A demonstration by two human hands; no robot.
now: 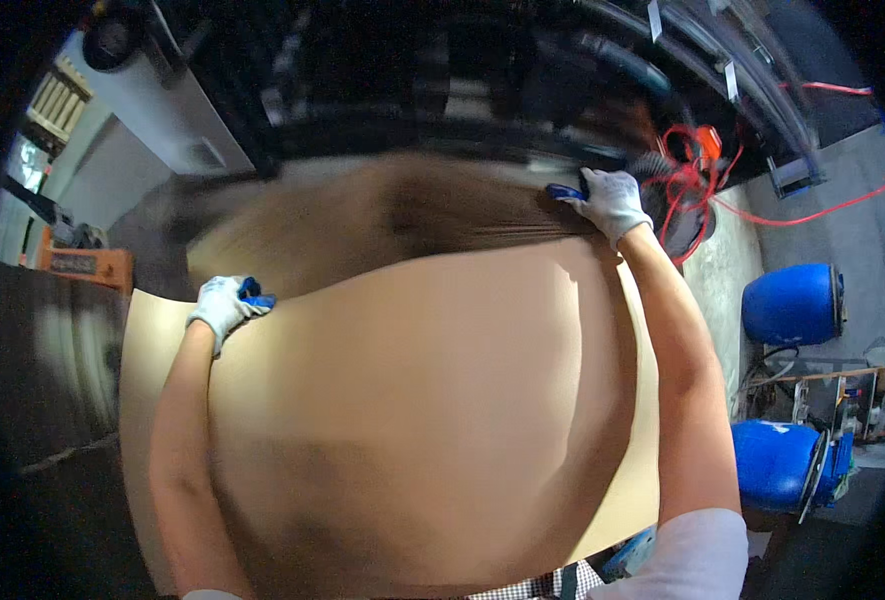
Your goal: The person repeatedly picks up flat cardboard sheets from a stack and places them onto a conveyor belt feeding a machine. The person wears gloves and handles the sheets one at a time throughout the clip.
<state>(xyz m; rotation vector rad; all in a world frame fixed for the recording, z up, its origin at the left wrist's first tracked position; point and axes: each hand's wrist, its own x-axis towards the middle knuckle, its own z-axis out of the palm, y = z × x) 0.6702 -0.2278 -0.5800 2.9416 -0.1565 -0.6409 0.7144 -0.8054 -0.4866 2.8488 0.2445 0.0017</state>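
A large, thin tan sheet that looks like cardboard spreads across the middle of the head view, bowed and reaching back toward my body. My left hand, in a white glove with blue on the gripping side, pinches its far edge near the left corner. At the far right corner, my right hand, gloved the same way, is closed on the sheet; the fingers behind it are partly hidden. Beyond the far edge lies a second brown surface, blurred, and I cannot tell whether it is a separate sheet.
Dark machinery stretches across the back, smeared by motion. A tangled red hose hangs at the right. Two blue barrels, one farther and one nearer, stand on the right. An orange object and a white cabinet are at the left.
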